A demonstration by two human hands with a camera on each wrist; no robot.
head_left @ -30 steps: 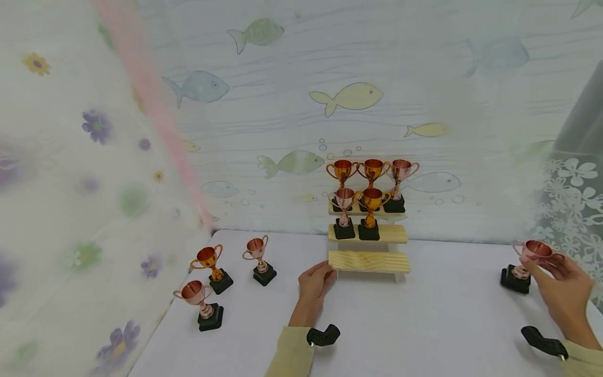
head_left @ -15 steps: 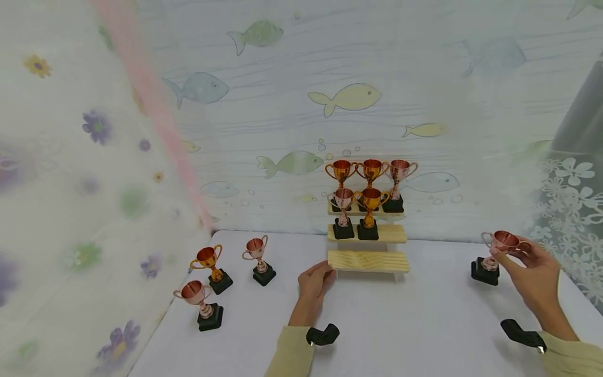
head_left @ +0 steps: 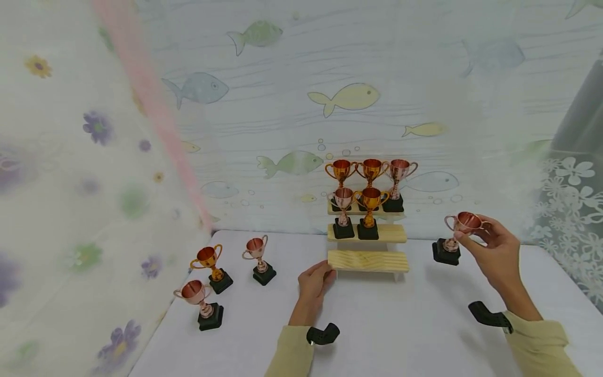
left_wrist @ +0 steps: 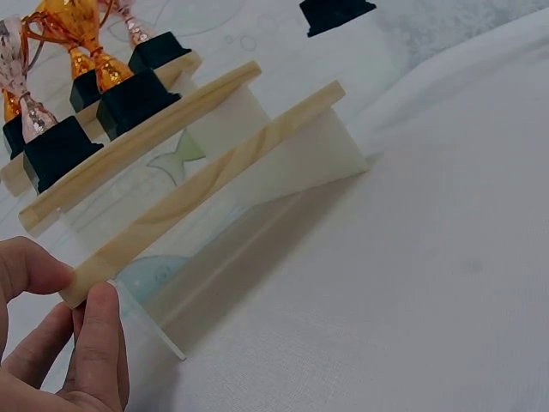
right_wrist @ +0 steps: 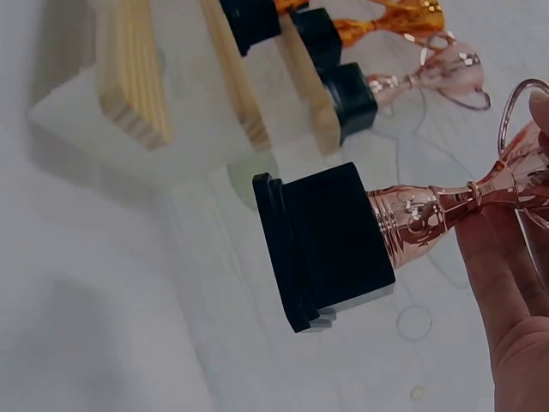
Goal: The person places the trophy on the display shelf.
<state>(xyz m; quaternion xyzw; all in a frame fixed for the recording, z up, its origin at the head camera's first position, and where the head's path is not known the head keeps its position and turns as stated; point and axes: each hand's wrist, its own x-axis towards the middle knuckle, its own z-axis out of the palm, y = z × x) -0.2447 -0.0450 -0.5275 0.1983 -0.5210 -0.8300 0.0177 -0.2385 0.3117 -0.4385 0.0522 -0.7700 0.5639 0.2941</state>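
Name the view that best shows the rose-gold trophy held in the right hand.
The head view: it frames the rose-gold trophy from cup to black base. The right wrist view is closer but crops the cup; the left wrist view catches only the base, at its top edge.

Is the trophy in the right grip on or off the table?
Off: the right grip holds the pink trophy, its black base apart from the shadow on the cloth.

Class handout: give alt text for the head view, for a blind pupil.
A right hand holds a rose-gold trophy above a white table; the left hand grips a three-tier stand bearing five trophies. Three more trophies stand at left.
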